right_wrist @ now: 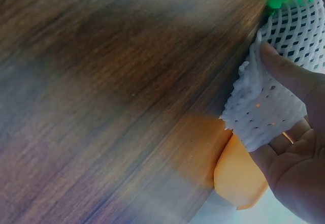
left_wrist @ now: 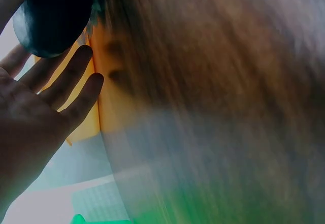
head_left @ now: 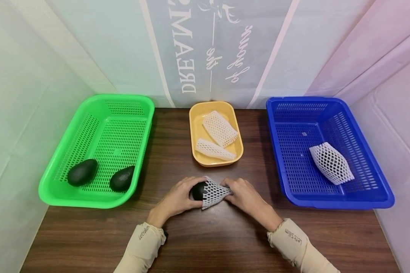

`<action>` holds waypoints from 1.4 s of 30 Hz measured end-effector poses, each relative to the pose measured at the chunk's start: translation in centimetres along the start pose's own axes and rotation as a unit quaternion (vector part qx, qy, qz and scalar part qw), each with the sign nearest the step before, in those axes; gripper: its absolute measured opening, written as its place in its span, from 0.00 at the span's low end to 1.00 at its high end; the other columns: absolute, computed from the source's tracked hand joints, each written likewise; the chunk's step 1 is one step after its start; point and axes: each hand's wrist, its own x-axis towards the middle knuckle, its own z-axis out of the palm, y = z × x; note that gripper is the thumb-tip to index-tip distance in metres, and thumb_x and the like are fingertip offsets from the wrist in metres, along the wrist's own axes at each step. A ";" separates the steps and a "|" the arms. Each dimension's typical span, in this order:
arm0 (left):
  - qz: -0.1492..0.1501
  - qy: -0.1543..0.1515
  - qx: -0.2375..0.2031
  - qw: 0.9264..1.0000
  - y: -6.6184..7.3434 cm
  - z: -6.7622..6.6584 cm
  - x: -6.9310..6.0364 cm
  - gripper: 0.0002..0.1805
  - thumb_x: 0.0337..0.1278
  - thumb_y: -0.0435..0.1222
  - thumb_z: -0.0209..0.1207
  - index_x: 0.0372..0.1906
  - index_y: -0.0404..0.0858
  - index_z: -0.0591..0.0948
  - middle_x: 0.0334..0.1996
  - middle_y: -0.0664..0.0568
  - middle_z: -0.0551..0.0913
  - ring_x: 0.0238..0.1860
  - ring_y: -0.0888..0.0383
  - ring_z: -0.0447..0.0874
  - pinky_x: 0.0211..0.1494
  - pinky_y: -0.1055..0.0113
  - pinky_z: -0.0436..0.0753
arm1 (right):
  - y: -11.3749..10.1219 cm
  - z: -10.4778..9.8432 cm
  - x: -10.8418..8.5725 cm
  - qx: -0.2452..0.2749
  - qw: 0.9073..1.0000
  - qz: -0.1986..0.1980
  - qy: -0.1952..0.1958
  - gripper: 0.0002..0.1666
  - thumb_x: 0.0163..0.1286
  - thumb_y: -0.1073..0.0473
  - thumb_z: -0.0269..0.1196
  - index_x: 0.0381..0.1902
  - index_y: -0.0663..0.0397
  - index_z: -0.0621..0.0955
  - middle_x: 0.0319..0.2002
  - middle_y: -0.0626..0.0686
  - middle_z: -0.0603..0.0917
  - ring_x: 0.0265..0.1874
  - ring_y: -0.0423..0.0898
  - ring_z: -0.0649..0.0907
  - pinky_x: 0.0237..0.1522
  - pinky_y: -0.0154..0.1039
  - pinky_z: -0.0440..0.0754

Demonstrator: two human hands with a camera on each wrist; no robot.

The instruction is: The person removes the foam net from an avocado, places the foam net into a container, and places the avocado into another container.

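Note:
Between the two hands, just above the wooden table, is a dark avocado [head_left: 198,191] partly inside a white foam net sleeve [head_left: 214,194]. My left hand [head_left: 179,197] grips the avocado's bare end, thumb on the near side and fingers on the far side. In the left wrist view the avocado [left_wrist: 53,18] shows smooth and dark against the fingers. My right hand [head_left: 243,195] pinches the free end of the sleeve. The right wrist view shows the thumb on the mesh [right_wrist: 274,102], with the other fingers partly hidden behind it.
A green basket [head_left: 144,159] on the left holds two avocados [head_left: 83,172]. The yellow tray [head_left: 214,163] at the back middle holds two foam net sleeves [head_left: 220,129]. On the right, a blue basket [head_left: 276,151] holds one netted avocado [head_left: 331,163]. A printed curtain [head_left: 123,49] hangs behind.

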 end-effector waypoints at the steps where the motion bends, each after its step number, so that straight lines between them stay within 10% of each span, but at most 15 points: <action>1: 0.001 -0.002 0.001 1.000 0.0 0.0 0.0 0.39 0.44 0.38 0.75 0.66 0.41 0.75 0.62 0.47 0.80 0.64 0.48 0.77 0.71 0.48 0.72 | 0.0 0.0 0.0 -0.001 1.000 0.001 0.001 0.15 0.51 0.65 0.77 0.37 0.51 0.85 0.33 0.47 0.89 0.31 0.44 0.87 0.30 0.38 0.84; 42: -0.009 0.061 0.041 0.997 0.1 -3.1 -1.5 0.36 0.41 0.45 0.78 0.61 0.49 0.78 0.57 0.56 0.83 0.59 0.52 0.80 0.63 0.50 0.77 | -0.2 -3.2 0.6 -0.061 0.997 0.021 0.036 0.12 0.51 0.66 0.76 0.24 0.47 0.82 0.16 0.44 0.80 0.17 0.42 0.79 0.18 0.37 0.74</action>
